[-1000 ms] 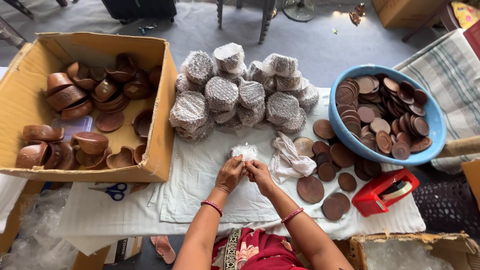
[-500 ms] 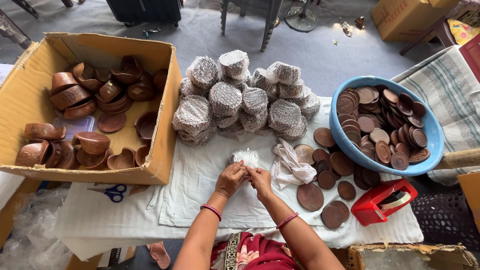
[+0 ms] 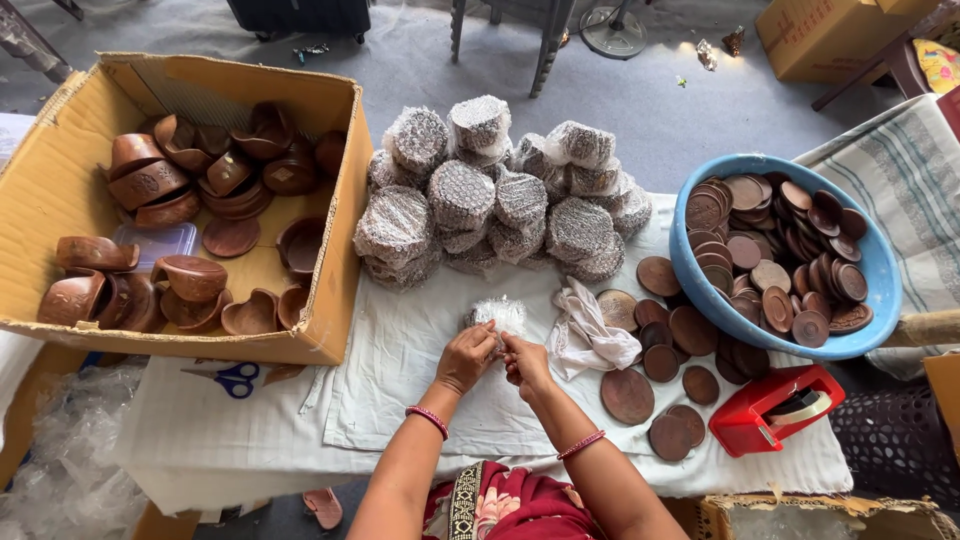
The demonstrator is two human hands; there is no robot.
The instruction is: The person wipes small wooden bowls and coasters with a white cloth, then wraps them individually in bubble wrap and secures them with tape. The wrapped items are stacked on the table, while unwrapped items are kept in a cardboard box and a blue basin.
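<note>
I'm seeing bare white cloth (image 3: 400,400) lying open beside my left hand (image 3: 465,357). Ahead, the heap of wrapped bundles (image 3: 495,195) is blocking the way. Loose brown discs (image 3: 660,365) and a crumpled rag (image 3: 590,335) are crowding the right; the cardboard box (image 3: 335,300) is walling the left.

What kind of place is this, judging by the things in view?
Probably a small packing workspace for clay ware: a cardboard box of brown bowls, a pile of wrapped bundles, and both hands wrapping another.
</note>
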